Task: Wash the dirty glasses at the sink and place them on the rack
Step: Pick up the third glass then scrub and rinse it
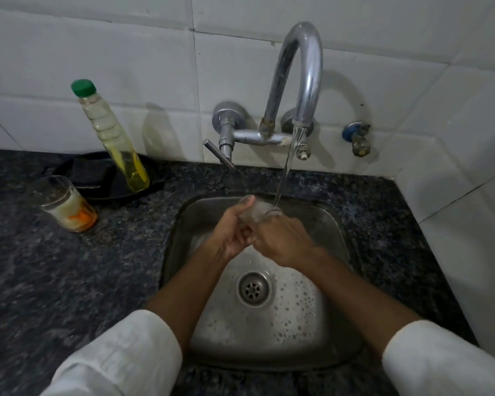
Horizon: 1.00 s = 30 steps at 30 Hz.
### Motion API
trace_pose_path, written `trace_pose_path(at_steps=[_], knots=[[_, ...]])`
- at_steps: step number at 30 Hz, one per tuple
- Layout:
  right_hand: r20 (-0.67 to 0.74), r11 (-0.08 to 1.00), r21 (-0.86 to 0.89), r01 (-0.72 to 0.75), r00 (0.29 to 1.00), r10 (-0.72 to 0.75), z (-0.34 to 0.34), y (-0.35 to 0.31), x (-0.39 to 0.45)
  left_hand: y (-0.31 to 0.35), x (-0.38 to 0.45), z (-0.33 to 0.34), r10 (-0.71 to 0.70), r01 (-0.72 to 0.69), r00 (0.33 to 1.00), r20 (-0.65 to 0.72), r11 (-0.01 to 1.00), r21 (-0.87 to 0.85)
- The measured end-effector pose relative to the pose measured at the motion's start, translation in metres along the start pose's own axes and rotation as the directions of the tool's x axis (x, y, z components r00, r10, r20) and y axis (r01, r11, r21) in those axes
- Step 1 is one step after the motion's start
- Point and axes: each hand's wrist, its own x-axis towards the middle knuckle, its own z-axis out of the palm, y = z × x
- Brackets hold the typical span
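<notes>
Head view: both hands (257, 235) clasp glass (255, 211) under running water (283, 172).

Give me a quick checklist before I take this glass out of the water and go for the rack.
1. Grip on the glass: ok, the left hand and right hand both wrap it over the sink.
2. Water reaching the glass: ok, the tap stream lands on it.
3. Soap rinsed off the glass: cannot tell, it is blurred and mostly covered by fingers; suds remain around the drain.
4. Rack ready: cannot tell, none is in view.
5. Other glass on the counter: not ok, it holds orange and white residue.
</notes>
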Motion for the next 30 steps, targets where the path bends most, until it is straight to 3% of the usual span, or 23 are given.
trace_pose_path(at_steps=[1,2,3,4,5,6,7,8,10,12,14,16,18,20,22,25,26,28,29,30], knots=[[-0.022,0.995,0.090,-0.038,0.999,0.040,0.007,0.003,0.000,-0.001,0.000,0.001,-0.027,0.031,0.997,-0.074,0.998,0.050],[-0.050,0.950,0.303,-0.076,0.994,0.096,0.011,0.000,-0.001,-0.003,-0.001,0.006,-0.032,0.039,0.992,-0.121,0.998,0.059],[-0.103,0.794,0.597,-0.116,0.970,0.219,0.017,-0.004,0.000,-0.006,-0.003,0.013,-0.013,0.018,0.988,-0.153,0.999,0.031],[-0.047,0.444,0.882,-0.157,0.908,0.416,0.017,-0.010,0.000,-0.010,-0.002,0.019,0.032,-0.032,0.977,-0.210,0.999,0.003],[0.124,0.001,0.989,-0.149,0.826,0.550,0.018,-0.013,0.002,-0.014,-0.002,0.025,0.098,-0.105,0.954,-0.285,0.994,-0.009],[0.298,-0.373,0.924,-0.081,0.764,0.572,0.019,-0.015,0.000,-0.016,0.000,0.027,0.186,-0.185,0.910,-0.371,0.982,0.039],[0.426,-0.612,0.791,-0.018,0.734,0.529,0.021,-0.015,0.000,-0.017,0.001,0.029,0.298,-0.257,0.853,-0.429,0.954,0.153],[0.498,-0.736,0.676,0.021,0.723,0.478,0.022,-0.015,0.000,-0.018,0.002,0.030,0.427,-0.305,0.794,-0.432,0.895,0.324],[0.550,-0.811,0.583,0.049,0.711,0.439,0.026,-0.015,0.005,-0.020,-0.004,0.032,0.648,-0.370,0.709,-0.278,0.678,0.635],[0.581,-0.810,0.585,0.028,0.682,0.444,0.027,-0.015,0.012,-0.021,-0.016,0.034,0.743,-0.447,0.665,-0.072,0.473,0.759],[0.570,-0.797,0.603,0.017,0.689,0.447,0.023,-0.010,0.017,-0.018,-0.027,0.031,0.726,-0.523,0.683,0.075,0.415,0.745],[0.480,-0.739,0.672,0.048,0.732,0.484,0.015,0.000,0.022,-0.013,-0.040,0.026,0.603,-0.564,0.782,0.158,0.578,0.589],[0.397,-0.614,0.789,0.019,0.747,0.533,0.005,0.014,0.025,-0.005,-0.052,0.022,0.399,-0.445,0.890,0.220,0.863,0.237],[0.287,-0.402,0.916,-0.013,0.719,0.633,-0.004,0.023,0.028,0.003,-0.055,0.020,0.184,-0.192,0.934,0.305,0.981,-0.004],[0.094,-0.125,0.992,-0.016,0.755,0.649,-0.011,0.026,0.032,0.012,-0.053,0.026,-0.024,0.001,0.939,0.342,0.998,0.066],[-0.121,0.292,0.957,-0.009,0.898,0.423,-0.032,0.025,0.022,0.015,-0.051,0.032,-0.237,0.162,0.936,0.261,0.947,0.278],[-0.176,0.468,0.884,0.007,0.932,0.318,-0.040,0.028,0.019,0.015,-0.047,0.032,-0.237,0.158,0.946,0.223,0.934,0.321],[-0.202,0.826,0.563,-0.035,0.963,0.179,-0.059,0.036,0.012,0.015,-0.038,0.030,-0.126,0.057,0.984,0.129,0.895,0.442],[-0.171,0.905,0.421,-0.066,0.974,0.151,-0.067,0.037,0.009,0.013,-0.034,0.031,-0.022,-0.024,0.996,0.081,0.852,0.522],[-0.127,0.918,0.388,-0.088,0.981,0.148,-0.074,0.036,0.007,0.009,-0.029,0.030,0.116,-0.106,0.993,0.026,0.771,0.628]])
